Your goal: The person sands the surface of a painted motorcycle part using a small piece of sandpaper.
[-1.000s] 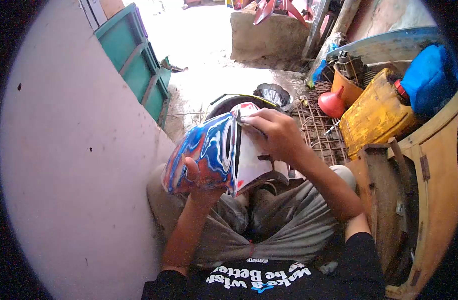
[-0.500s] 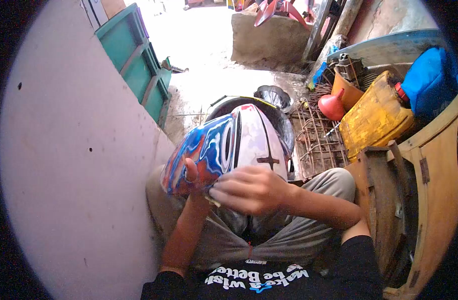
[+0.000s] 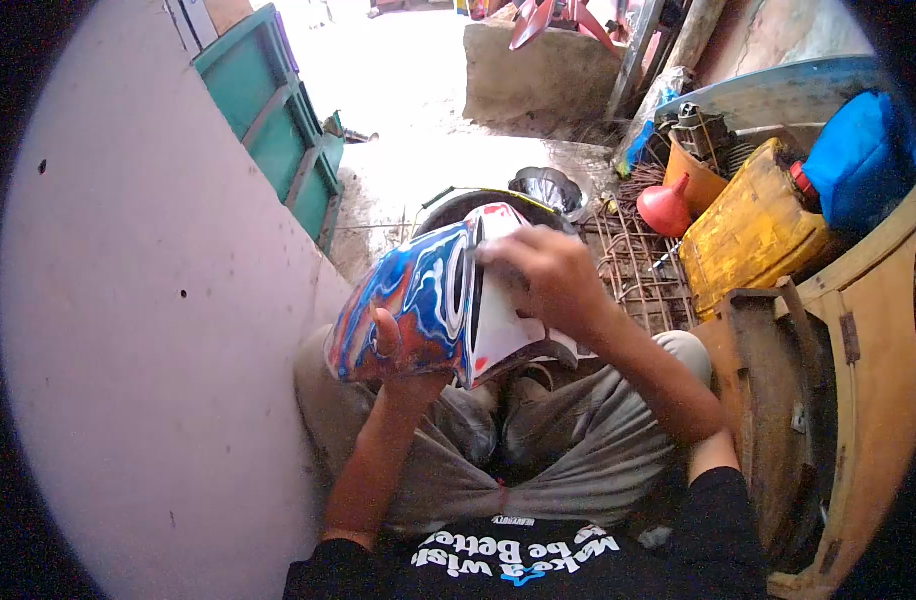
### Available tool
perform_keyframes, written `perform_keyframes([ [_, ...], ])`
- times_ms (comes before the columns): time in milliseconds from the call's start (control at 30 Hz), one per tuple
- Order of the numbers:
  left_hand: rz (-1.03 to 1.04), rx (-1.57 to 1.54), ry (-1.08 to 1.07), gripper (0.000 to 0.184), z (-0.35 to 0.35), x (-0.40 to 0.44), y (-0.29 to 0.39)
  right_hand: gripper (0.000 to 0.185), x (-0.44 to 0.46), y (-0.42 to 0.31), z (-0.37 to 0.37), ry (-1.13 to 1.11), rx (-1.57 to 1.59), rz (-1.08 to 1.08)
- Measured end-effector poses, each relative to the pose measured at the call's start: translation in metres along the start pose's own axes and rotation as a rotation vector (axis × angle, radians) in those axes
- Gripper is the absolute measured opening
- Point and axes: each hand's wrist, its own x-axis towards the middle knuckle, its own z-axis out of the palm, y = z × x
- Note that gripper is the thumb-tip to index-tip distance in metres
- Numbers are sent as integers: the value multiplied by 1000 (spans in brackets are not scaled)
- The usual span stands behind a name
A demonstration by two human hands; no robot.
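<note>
A curved, shell-like painted panel [image 3: 403, 290] is tilted above my lap. Its left side is swirled in blue, red and white; the right side is white with red spots and dark edging. My left hand [image 3: 415, 385] grips it from below at the near left, with the thumb up over the swirled paint and the other fingers hidden underneath. My right hand [image 3: 558, 275] rests on the upper white side, its fingers curled together and blurred. Whatever lies beneath those fingers is hidden.
Behind the panel stands a dark bucket [image 3: 448, 207], with a dark scalloped bowl [image 3: 546, 187] beyond. To the right are a rusty wire grid [image 3: 648, 275], a red funnel [image 3: 664, 207], a yellow jerrycan [image 3: 753, 235] and wooden furniture [image 3: 873, 330]. A pale wall [image 3: 168, 330] closes the left.
My right hand has moved up and away from the panel's near edge onto its white side. The panel has turned, and its white side sits differently. My left hand keeps its hold.
</note>
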Motion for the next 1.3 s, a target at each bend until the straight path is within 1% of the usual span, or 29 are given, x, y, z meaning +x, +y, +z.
perform_keyframes([
  [33, 2, 15, 48, 109, 4, 0, -1, 23, -5, -1, -1, -28, -44, -9],
  [67, 22, 56, 46, 111, 12, 4, 2, 23, -7, -4, -1, -48, -90, -21],
  [100, 42, 97, 44, 113, 20, 7, 5, 23, -12, -21, 6, 3, -13, -132],
  [133, 29, -7, 47, 113, 6, 8, -4, 23, -23, -44, 15, 47, 75, -240],
  [167, 10, -106, 52, 113, -20, 9, -18, 24, -28, -58, 16, 51, 129, -393],
  [200, -13, -201, 54, 113, -36, 8, -24, 24, -24, -64, 12, 64, 131, -450],
  [267, 28, 107, 107, 111, -8, 3, -1, 20, -21, -30, 16, 26, 132, -218],
  [300, -14, 47, 54, 111, -3, 3, 1, 20, -10, -11, 1, -25, 48, -112],
  [333, -39, 0, 25, 111, -3, 2, -1, 22, -6, 6, 4, -29, -17, -8],
  [400, -71, -70, -13, 113, -13, 2, -8, 22, -12, 4, 7, -18, -104, -41],
  [467, -69, -103, -11, 114, -24, 4, -15, 20, -21, -39, 18, 107, 47, -274],
  [500, -72, -110, -1, 114, -18, 5, -13, 21, -26, -53, 17, 101, 118, -421],
  [533, -80, -92, 16, 114, -12, 4, -8, 19, -22, -60, 17, 140, 149, -449],
  [600, -96, -61, 57, 114, 7, 0, 2, 20, -19, -23, 21, 87, 123, -249],
  [633, -34, 4, 100, 114, 17, 2, 5, 22, -7, -3, 7, 44, 51, -143],
  [667, -29, 25, 92, 114, 17, 0, 3, 25, -7, 19, 11, -5, -25, -29],
  [733, -18, 28, 74, 114, 12, 3, 0, 22, -11, 6, 8, -1, -81, -35],
  [800, -6, -64, 95, 113, -6, 5, -11, 20, -20, -39, 15, 100, 128, -254],
  [833, -9, -129, 118, 112, -8, 4, -12, 19, -22, -52, 17, 87, 209, -423],
  [867, -33, -88, 106, 112, -9, 3, -10, 16, -20, -56, 14, 93, 204, -458],
  [933, -80, -14, 86, 111, 12, -1, 5, 17, -16, -19, 19, 57, 170, -226],
  [967, -94, -12, 84, 110, 12, -2, 8, 18, -5, -1, 6, 1, 33, -90],
  [1000, -75, -3, 93, 110, 12, -4, 5, 21, 1, 13, 7, 79, -17, -48],
  [1067, -37, 26, 97, 110, 6, -2, -2, 20, -12, 5, 10, 19, -48, -51],
  [1133, 5, 52, 116, 110, 5, 2, -5, 17, -23, -37, 25, 141, 124, -300],
  [1200, 6, 99, 143, 111, 6, 3, 0, 16, -19, -53, 20, 100, 238, -512],
  [1233, -39, 38, 117, 111, 9, 1, 3, 16, -17, -35, 21, 57, 183, -448],
  [1267, -86, -21, 93, 111, 11, -1, 5, 17, -13, -18, 20, 84, 211, -292],
  [1300, -78, -14, 63, 111, 7, 0, 5, 17, -6, 4, 15, 46, 84, -152],
])
